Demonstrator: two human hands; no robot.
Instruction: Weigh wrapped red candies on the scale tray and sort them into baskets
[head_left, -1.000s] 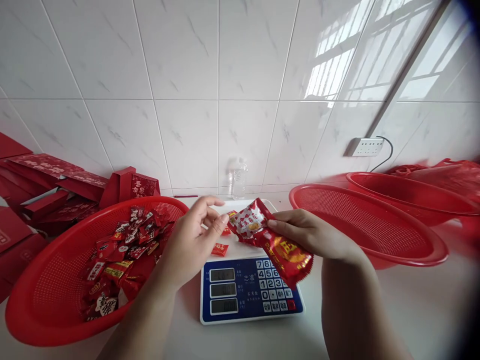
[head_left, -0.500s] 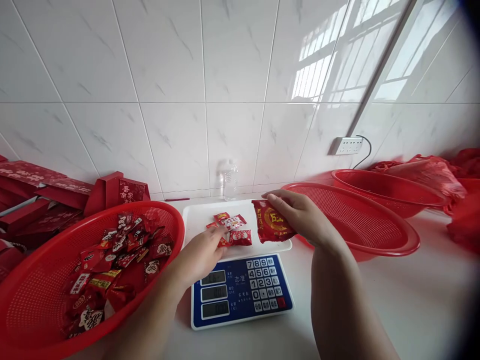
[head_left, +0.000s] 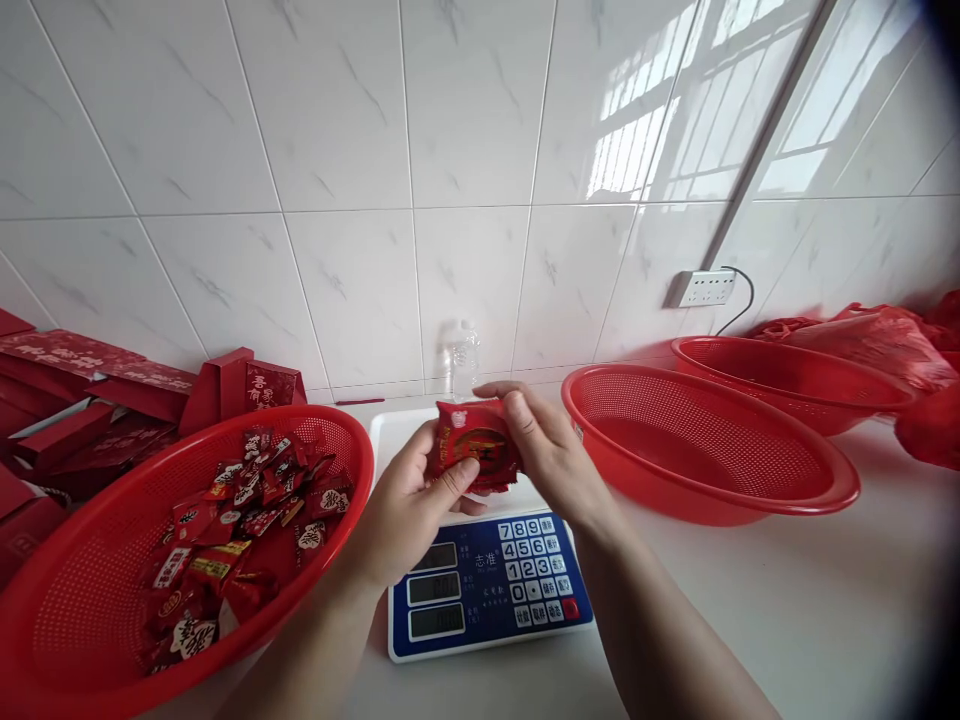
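A red snack packet with gold print is held up above the white pan of a digital scale. My left hand grips its left and lower side, thumb across the front. On the upper right edge, my right hand is closed with its thumb on top. My hands and the packet cover most of the pan, so the small wrapped candies seen there earlier are hidden. Whether any are in my left palm I cannot tell.
To the left, a red plastic basket holds several red-wrapped candies. Folded red gift boxes lie behind it. At right stand two red baskets and red plastic bags. A clear bottle and power strip are by the wall.
My right hand has brought the packet left over the middle of the pan. My left hand has risen from the candies on the pan and taken hold of the packet too.
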